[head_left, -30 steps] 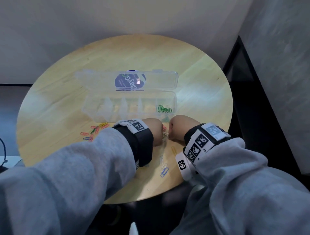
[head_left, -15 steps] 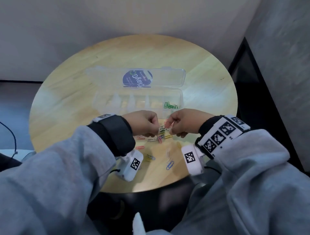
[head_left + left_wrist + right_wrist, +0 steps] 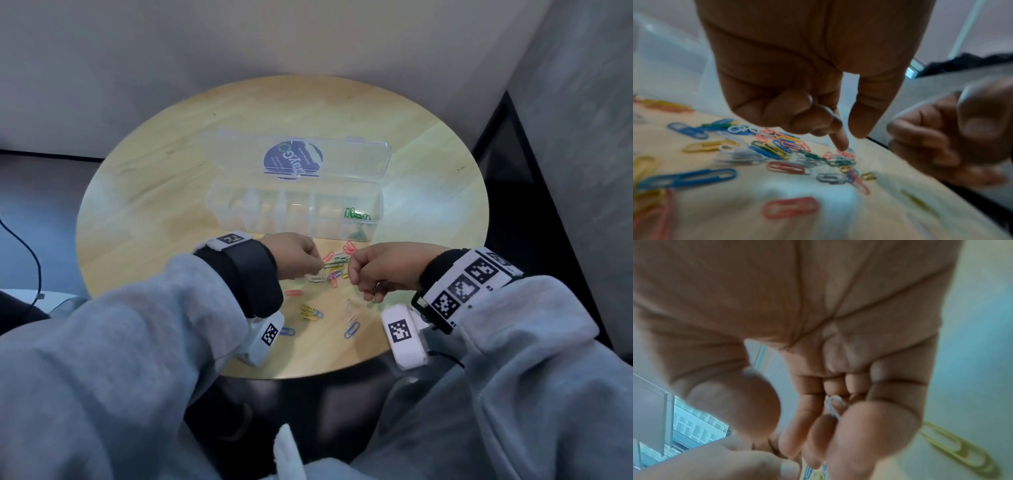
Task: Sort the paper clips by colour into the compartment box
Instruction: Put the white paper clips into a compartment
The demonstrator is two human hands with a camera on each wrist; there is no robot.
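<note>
Head view: a round wooden table (image 3: pixel 171 192) carries a clear compartment box (image 3: pixel 294 212) with its lid folded back flat behind it. Green paper clips (image 3: pixel 356 215) lie in the rightmost compartment; the other compartments look bare, though glare makes this hard to judge. Mixed paper clips (image 3: pixel 334 270) lie scattered on the table just in front of the box, between and below the two hands. The left hand (image 3: pixel 296 255) hangs over the pile with fingers curled down. The right hand (image 3: pixel 380 269) is bunched into a loose fist beside it, apart from the left.

Left wrist view: the left hand (image 3: pixel 807 73) points one fingertip (image 3: pixel 841 142) down onto the pile, touching a pink clip, thumb close alongside, the rest curled; it grips nothing that can be made out. Blue, yellow, pink, white and green clips spread over the table. The picture is blurred.

Right wrist view: the right hand (image 3: pixel 818 337) has its fingers curled in, holding a white clip (image 3: pixel 833 407) against the palm. A yellow clip (image 3: pixel 955 449) lies on the table to the side.
</note>
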